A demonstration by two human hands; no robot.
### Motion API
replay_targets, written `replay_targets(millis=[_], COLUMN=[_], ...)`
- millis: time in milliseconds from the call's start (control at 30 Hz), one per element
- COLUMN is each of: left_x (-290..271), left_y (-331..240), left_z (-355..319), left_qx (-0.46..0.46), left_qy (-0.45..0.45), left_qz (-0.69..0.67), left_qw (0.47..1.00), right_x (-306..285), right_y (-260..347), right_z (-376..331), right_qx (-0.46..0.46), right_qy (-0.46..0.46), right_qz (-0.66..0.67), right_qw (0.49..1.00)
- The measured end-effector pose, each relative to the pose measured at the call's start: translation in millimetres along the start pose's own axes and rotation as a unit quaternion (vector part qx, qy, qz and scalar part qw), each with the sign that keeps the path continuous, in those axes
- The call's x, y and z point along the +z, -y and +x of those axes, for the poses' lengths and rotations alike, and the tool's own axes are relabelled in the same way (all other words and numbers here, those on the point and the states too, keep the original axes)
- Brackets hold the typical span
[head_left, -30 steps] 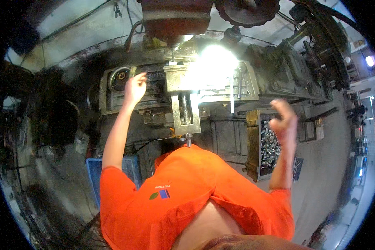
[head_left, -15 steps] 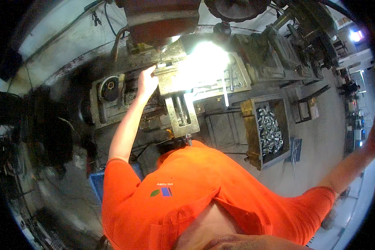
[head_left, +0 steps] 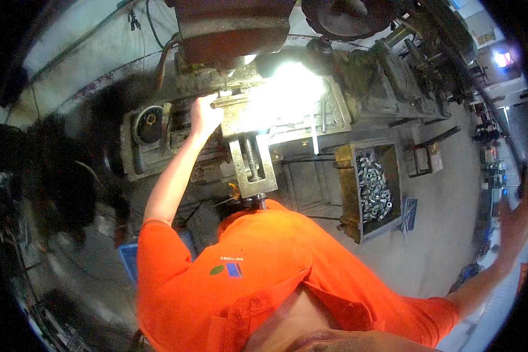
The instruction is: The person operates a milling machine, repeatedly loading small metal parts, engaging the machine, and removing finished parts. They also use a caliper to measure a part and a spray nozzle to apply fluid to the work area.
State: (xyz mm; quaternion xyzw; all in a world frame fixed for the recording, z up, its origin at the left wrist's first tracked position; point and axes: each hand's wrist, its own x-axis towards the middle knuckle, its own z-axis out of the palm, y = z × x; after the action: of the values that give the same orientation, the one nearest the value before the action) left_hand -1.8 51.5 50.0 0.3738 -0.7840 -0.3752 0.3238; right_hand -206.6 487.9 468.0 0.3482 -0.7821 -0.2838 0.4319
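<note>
My left hand [head_left: 205, 116] reaches to the left end of the jaws of a machine vise [head_left: 237, 120]. Its fingers are curled together against the jaw edge, and what they hold, if anything, is hidden. Just beside the fingertips a small bright metal piece [head_left: 225, 92] sits at the jaws, below the machine's head [head_left: 234, 32]. The vise's screw [head_left: 251, 158] runs toward my body. Far out at the right rim my right hand [head_left: 515, 226] is raised, smeared and partly lost against a dark upright edge, so its fingers cannot be made out.
A glaring lamp [head_left: 293, 88] washes out the vise's right side. Right of it lies a metal tray [head_left: 337, 120] with rods. A wooden box [head_left: 347, 193] of several metal nut-like parts stands lower right. A round handwheel [head_left: 151, 120] is at left, a blue crate [head_left: 128, 261] below.
My right hand has come further into view at the right rim. My left hand stays at the vise jaws, its fingers more curled. The whole view has shifted slightly.
</note>
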Motion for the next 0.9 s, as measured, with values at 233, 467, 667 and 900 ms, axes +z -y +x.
replay_targets(millis=[233,467,667,900], left_x=[-5,5,7,14], left_y=[-12,-8,-1,14], left_z=[-5,-1,2,8], left_qx=[-0.005,0.047,0.014,0.028], left_qy=[-0.004,-0.031,-0.005,-0.016], left_qz=[0.023,0.009,0.015,0.018], left_qw=[1.0,0.998,1.0,0.999], right_x=[23,58,49,76], right_y=[105,150,112,153], right_z=[-77,-97,-81,-97], right_qx=[0.087,0.16,0.16,0.161], right_qy=[0.287,0.306,0.332,0.317], right_qz=[0.438,0.61,0.659,0.673], right_qw=[0.848,0.714,0.655,0.649])
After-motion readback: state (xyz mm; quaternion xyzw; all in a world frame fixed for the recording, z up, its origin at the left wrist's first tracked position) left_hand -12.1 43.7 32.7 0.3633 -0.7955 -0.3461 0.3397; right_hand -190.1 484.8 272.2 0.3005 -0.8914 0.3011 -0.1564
